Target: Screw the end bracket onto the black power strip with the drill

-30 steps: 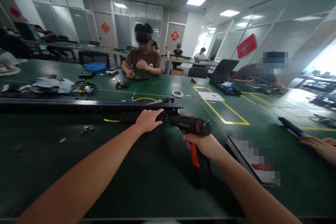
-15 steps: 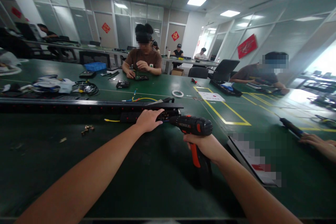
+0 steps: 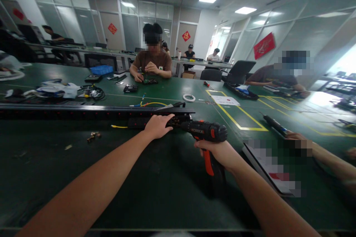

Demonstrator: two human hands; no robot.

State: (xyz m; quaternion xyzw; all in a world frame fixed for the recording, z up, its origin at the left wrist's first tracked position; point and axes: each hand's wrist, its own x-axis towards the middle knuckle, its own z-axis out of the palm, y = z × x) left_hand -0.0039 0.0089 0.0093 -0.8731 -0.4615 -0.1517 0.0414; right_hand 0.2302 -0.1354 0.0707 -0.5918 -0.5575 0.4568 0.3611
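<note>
My right hand (image 3: 219,151) is wrapped round the grip of a black and orange cordless drill (image 3: 209,131), which is held level. Its chuck points left at the end of a long black metal rail (image 3: 69,113) lying across the table; the bit's tip is too dark to make out. My left hand (image 3: 157,126) grips that rail near its right end, with thumb and forefinger on either side of small brass-coloured parts. From the rail's end a yellow cable (image 3: 120,127) sticks out to the left. A small pile of brass-coloured fittings (image 3: 94,136) lies in front of the rail.
A co-worker's hand (image 3: 297,135) at right holds a dark pen-shaped tool (image 3: 274,124). Near my right forearm lies a flat board with papers (image 3: 250,152). Behind the rail are a white tape roll (image 3: 189,98), bundled cables (image 3: 93,92) and a blue bin (image 3: 101,70). Two co-workers sit across the table.
At right, the co-worker's hand has moved left and inward with the pen-shaped tool. My hands and the drill have barely moved.
</note>
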